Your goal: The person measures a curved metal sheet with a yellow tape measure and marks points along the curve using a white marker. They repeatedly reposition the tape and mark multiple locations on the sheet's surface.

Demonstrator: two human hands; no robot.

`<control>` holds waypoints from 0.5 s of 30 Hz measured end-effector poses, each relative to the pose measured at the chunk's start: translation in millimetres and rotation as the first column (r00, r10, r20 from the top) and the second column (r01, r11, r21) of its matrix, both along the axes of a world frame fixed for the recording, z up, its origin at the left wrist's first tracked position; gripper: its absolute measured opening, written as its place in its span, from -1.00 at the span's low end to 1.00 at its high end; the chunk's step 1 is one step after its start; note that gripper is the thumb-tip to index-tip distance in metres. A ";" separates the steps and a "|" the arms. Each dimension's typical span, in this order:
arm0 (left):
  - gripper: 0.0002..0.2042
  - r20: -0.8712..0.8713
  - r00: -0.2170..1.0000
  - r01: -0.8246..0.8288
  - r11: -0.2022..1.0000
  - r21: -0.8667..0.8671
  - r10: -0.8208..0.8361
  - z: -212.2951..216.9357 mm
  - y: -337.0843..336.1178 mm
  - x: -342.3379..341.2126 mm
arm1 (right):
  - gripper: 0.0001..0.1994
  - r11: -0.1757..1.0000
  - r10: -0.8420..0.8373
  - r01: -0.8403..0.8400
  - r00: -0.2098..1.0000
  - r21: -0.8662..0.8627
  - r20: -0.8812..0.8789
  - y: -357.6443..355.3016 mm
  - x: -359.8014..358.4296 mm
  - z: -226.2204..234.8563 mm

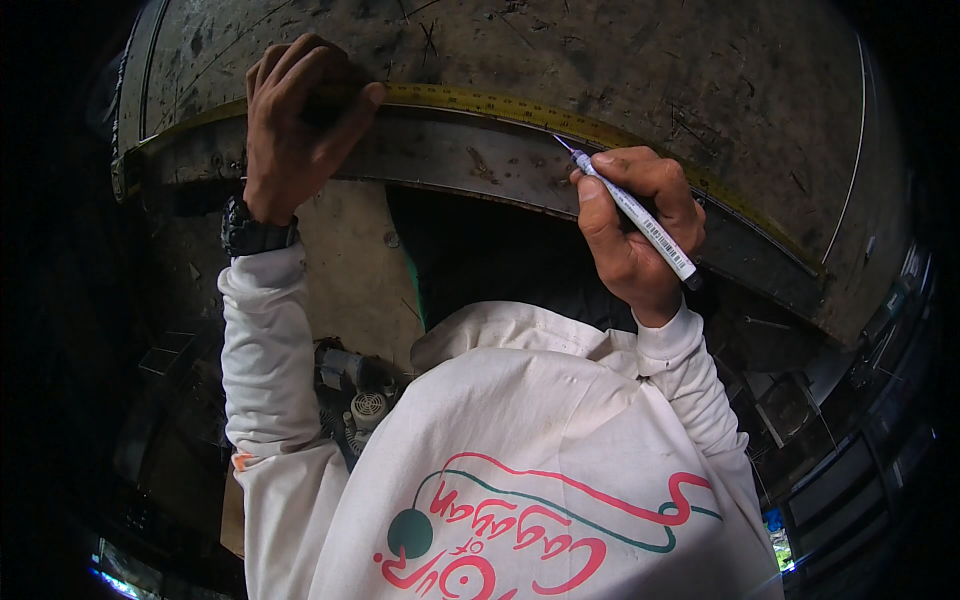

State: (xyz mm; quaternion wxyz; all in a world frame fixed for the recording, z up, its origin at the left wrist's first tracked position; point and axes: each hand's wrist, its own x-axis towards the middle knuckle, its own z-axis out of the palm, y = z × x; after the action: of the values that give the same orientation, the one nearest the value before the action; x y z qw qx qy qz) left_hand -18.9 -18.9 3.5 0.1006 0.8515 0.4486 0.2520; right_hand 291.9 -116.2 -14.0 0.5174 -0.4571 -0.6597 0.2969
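A yellow tape measure [490,105] is stretched from left to right along a long grey metal bar [450,157] at the near edge of the worktable. My left hand [300,110] bends over the tape, thumb and fingers pressing on it; the fingertips are partly in shadow. In my right hand [645,220] is a white-barrelled marker pen [640,222], pinched between thumb and fingers. Its thin purple tip points up and left, meeting the tape's near edge by the bar, though I cannot tell whether it touches.
The scratched, stained worktable [620,60] stretches away beyond the tape. Below its edge, between my arms, is a pale board [350,260]. A grey motor-like machine [365,405] sits lower, beside my left sleeve. Dark frames and clutter [790,400] stand at the right.
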 end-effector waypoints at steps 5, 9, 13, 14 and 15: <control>-0.75 0.011 1.000 0.009 1.000 0.005 -0.009 -3.5 0.0 -3.9 | -0.85 0.999 -0.007 0.006 1.000 -0.032 -0.008 -0.2 -1.9 4.3; -0.74 0.002 1.000 0.010 1.000 -0.004 -0.010 -5.1 0.9 -3.8 | -0.83 1.000 -0.017 0.017 0.999 -0.009 0.031 0.8 -2.1 2.9; -0.74 -0.005 1.000 0.001 1.000 -0.018 -0.001 -6.8 -0.1 -4.9 | -0.82 1.000 -0.019 0.019 0.999 -0.014 0.039 0.7 -3.1 1.6; -0.74 0.000 1.000 0.002 1.000 -0.011 -0.002 -7.2 -0.2 -5.3 | -0.82 1.000 -0.016 0.016 0.999 -0.016 0.038 0.9 -3.5 1.2; -0.74 0.006 1.000 0.006 1.000 -0.002 -0.006 -7.8 0.7 -5.0 | -0.82 1.000 -0.019 0.020 0.999 -0.014 0.045 0.7 -3.6 1.3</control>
State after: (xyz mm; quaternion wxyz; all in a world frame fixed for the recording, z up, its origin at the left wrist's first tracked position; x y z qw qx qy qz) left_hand -23.8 -18.2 -4.3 0.1037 0.8520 0.4460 0.2539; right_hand 288.3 -115.5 -12.6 0.5021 -0.4738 -0.6644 0.2865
